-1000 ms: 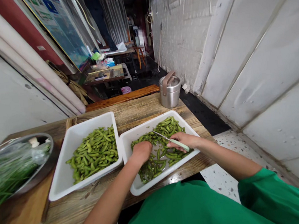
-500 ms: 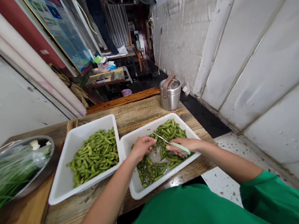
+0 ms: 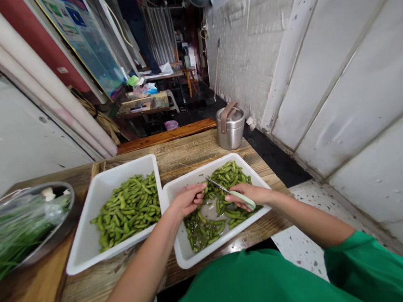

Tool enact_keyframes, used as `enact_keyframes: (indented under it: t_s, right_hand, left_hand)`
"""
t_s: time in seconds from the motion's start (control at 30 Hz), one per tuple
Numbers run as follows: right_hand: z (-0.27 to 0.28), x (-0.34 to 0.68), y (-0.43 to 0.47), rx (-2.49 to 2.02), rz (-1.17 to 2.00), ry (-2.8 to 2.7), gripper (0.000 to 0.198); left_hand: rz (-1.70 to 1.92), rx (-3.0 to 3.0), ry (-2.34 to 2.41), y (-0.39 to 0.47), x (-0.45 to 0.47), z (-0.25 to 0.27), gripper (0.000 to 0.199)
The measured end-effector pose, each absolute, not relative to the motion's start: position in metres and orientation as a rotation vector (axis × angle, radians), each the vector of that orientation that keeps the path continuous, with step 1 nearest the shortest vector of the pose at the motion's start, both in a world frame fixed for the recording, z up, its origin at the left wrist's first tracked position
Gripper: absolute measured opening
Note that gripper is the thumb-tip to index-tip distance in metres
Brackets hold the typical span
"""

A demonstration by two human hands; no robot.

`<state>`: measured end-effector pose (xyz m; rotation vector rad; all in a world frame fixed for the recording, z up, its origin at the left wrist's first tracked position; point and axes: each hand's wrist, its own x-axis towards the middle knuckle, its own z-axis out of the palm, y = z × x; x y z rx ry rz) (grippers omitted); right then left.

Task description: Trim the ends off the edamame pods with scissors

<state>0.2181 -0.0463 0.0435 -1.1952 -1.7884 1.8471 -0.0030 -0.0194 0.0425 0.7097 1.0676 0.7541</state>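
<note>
My right hand (image 3: 246, 196) is wrapped round the pale green handle of a pair of scissors (image 3: 248, 201), whose metal blades point up and left over the right white tray (image 3: 185, 259). Close to the blade tips, my left hand (image 3: 189, 199) pinches a green soybean pod (image 3: 205, 187) between thumb and fingers; most of the pod is hidden. Beneath both hands, more pods (image 3: 231, 172) and small trimmed bits lie in shallow water in this tray. The left white tray (image 3: 99, 182) holds a large heap of pods (image 3: 130, 207).
A metal basin (image 3: 70, 204) with bagged green stalks (image 3: 14, 235) stands at the left on a wooden board (image 3: 31, 291). At the table's far right corner is a lidded steel pot (image 3: 231, 130). A white wall (image 3: 361, 79) runs along the right.
My left hand has shifted slightly left, and the pod's tip now shows at its fingertips by the blades. My right hand with the scissors is almost unmoved.
</note>
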Motion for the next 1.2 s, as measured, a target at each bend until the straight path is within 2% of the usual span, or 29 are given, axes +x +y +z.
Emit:
enact_keyframes:
  t_s: [0.1, 0.4, 0.87, 1.07, 1.2]
  right_hand:
    - [0.044, 0.218, -0.046, -1.131, 1.927, -1.754, 0.043]
    - [0.053, 0.218, -0.051, -1.073, 1.940, -1.803, 0.043]
    - [0.050, 0.219, -0.051, -1.132, 1.935, -1.693, 0.040]
    - [0.037, 0.221, -0.042, -1.156, 1.839, -1.686, 0.040]
    - [0.034, 0.222, -0.039, -1.156, 1.848, -1.661, 0.039]
  left_hand:
    - [0.795, 0.642, 1.040, -0.018, -0.002, 0.048, 0.006]
    - [0.871, 0.656, 1.035, -0.023, 0.002, 0.055, 0.011]
    - [0.684, 0.792, 1.001, -0.028, 0.005, 0.048, 0.007]
    - [0.747, 0.772, 1.139, -0.027, 0.009, 0.047, 0.004]
    - [0.809, 0.788, 0.943, -0.025, 0.007, 0.056, 0.011]
